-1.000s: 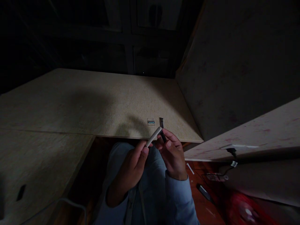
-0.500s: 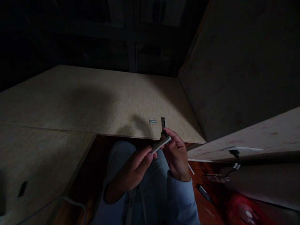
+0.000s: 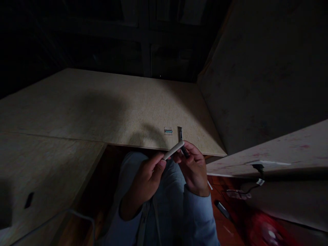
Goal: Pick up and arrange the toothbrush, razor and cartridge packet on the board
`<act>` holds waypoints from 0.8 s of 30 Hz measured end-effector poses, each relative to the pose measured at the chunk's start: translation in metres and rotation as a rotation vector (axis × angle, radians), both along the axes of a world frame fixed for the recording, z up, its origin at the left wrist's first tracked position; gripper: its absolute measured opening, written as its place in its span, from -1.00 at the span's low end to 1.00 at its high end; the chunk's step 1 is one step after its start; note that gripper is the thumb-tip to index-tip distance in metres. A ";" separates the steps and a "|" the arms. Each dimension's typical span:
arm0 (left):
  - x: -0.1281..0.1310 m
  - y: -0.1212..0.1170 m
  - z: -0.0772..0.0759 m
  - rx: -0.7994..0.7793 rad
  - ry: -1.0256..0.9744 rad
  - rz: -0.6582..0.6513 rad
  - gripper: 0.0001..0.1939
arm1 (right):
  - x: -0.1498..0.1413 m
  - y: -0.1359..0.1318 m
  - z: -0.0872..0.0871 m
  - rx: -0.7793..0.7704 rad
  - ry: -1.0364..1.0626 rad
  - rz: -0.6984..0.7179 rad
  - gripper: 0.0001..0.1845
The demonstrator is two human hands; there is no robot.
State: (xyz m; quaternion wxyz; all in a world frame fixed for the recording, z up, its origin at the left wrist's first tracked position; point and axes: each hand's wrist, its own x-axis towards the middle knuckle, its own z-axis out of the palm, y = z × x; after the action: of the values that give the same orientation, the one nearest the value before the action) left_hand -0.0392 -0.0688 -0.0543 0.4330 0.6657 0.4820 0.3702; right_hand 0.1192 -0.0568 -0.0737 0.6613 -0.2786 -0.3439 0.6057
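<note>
My left hand pinches one end of a slim, pale bar with a rounded far end. The bar slants up to the right, and its tip overlaps the dark tool in view. Fingers of my right hand close around the handle of this dark, slim, razor-like tool. A short crosspiece at its top shows over the table edge. Whether bar and tool touch, I cannot tell. Left of the tool, a small clear case with a blue-green strip lies on the table.
The pale tabletop meets a wall panel on the right. At lower left lie a black piece and a grey cable. A black plug sits in the right wall, above a dark device on the reddish floor.
The pale bar has shifted up slightly against the dark tool, uncovering more of the handle in my right hand. The view has moved a little.
</note>
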 end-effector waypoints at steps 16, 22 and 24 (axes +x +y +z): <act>-0.002 -0.003 -0.003 0.001 -0.048 -0.050 -0.61 | -0.001 0.000 -0.002 -0.014 -0.004 -0.017 -0.50; 0.003 0.000 -0.001 0.011 -0.068 0.046 -0.62 | -0.001 0.000 -0.005 -0.018 0.009 0.016 -0.53; 0.004 -0.001 -0.002 0.017 -0.054 0.052 -0.62 | -0.001 0.001 -0.005 -0.020 0.019 0.014 -0.53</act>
State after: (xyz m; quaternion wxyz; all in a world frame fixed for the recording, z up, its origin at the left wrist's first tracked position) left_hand -0.0356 -0.0699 -0.0560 0.4304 0.6463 0.4843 0.4031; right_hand 0.1183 -0.0561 -0.0786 0.6576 -0.2771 -0.3336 0.6160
